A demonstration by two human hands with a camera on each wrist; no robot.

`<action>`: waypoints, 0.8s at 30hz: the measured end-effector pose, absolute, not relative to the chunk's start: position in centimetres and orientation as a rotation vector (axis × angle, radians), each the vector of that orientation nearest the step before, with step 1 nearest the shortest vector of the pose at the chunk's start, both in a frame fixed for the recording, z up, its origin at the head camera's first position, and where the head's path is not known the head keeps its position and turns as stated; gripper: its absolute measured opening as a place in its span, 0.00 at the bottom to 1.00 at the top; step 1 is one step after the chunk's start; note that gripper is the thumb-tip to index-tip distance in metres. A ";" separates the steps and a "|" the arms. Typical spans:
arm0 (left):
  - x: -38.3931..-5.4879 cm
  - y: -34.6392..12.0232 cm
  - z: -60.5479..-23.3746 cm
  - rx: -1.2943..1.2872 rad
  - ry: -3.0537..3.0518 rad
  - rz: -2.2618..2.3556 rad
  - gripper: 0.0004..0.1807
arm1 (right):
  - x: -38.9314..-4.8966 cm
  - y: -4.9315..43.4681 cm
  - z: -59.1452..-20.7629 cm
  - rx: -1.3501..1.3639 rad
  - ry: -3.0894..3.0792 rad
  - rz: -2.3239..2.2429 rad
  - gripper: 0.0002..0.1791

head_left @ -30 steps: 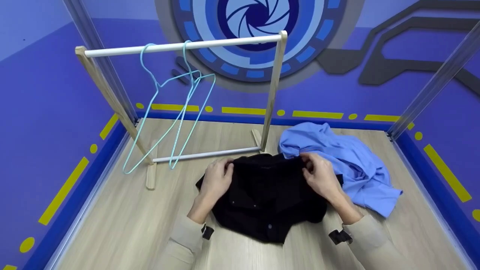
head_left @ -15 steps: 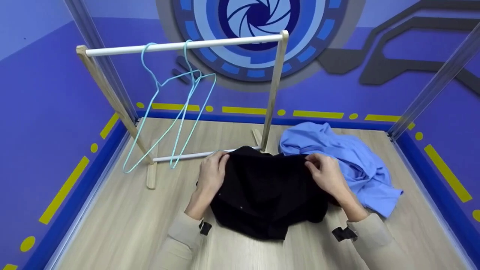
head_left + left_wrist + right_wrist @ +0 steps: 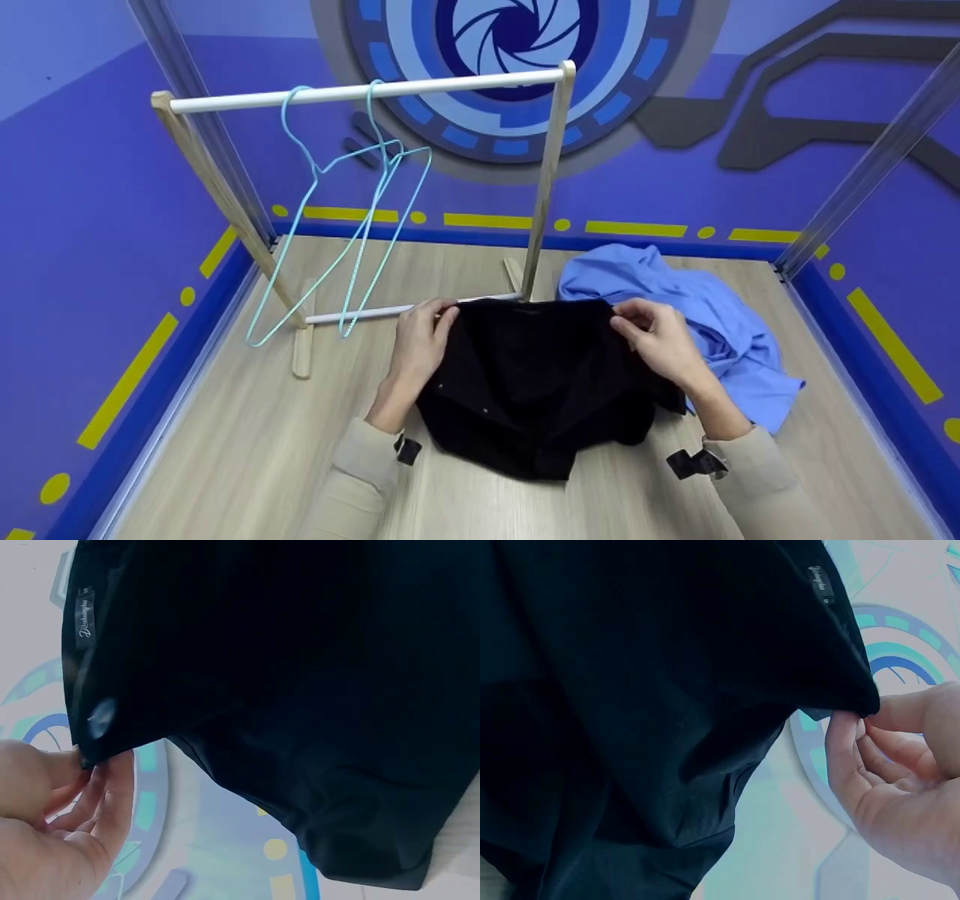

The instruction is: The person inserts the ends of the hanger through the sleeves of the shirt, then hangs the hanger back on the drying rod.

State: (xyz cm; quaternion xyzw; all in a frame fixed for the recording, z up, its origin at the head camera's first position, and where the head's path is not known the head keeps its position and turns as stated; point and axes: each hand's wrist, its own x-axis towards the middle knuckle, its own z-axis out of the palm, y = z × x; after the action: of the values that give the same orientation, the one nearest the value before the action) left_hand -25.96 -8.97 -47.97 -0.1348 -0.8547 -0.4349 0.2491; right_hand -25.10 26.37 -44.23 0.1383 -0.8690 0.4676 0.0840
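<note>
A black garment point(image 3: 540, 375) with a label inside its upper edge and small shiny studs hangs between my hands. My left hand point(image 3: 421, 341) pinches one corner of that edge between thumb and fingers; in the left wrist view the label point(image 3: 85, 619) shows above the pinched corner. My right hand point(image 3: 660, 341) pinches the opposite corner the same way, thumb and forefinger meeting at the cloth in the right wrist view. The edge is stretched nearly straight between them, and the lower part falls in folds close over the wooden surface.
A clothes rack point(image 3: 367, 91) with a white bar and wooden legs stands at the back left. Turquoise hangers point(image 3: 300, 202) hang from it. A crumpled blue garment point(image 3: 720, 322) lies right of the black one. Blue walls point(image 3: 82, 247) enclose the wooden surface point(image 3: 247, 450).
My hands have spread slightly apart, and the black garment's upper edge has come up and been drawn straighter. The rack, hangers and blue garment have stayed in place.
</note>
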 end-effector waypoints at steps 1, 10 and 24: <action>-26.0 -9.0 -48.1 -0.361 -2.329 -1.189 0.06 | -25.1 26.3 -44.1 0.409 -2.588 1.423 0.05; -26.1 -9.2 -48.8 -0.344 -2.365 -1.235 0.03 | -24.9 25.6 -43.6 0.364 -2.516 1.609 0.07; -25.0 -11.6 -50.3 -0.240 -2.349 -1.296 0.02 | -24.9 25.2 -43.5 0.334 -2.483 1.642 0.07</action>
State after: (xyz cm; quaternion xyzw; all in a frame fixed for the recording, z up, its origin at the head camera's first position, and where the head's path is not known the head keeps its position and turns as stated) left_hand -24.98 -11.61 -50.26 -0.0868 -0.8502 -0.4693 0.2223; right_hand -24.87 25.16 -43.46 0.1112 -0.8267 0.5467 0.0731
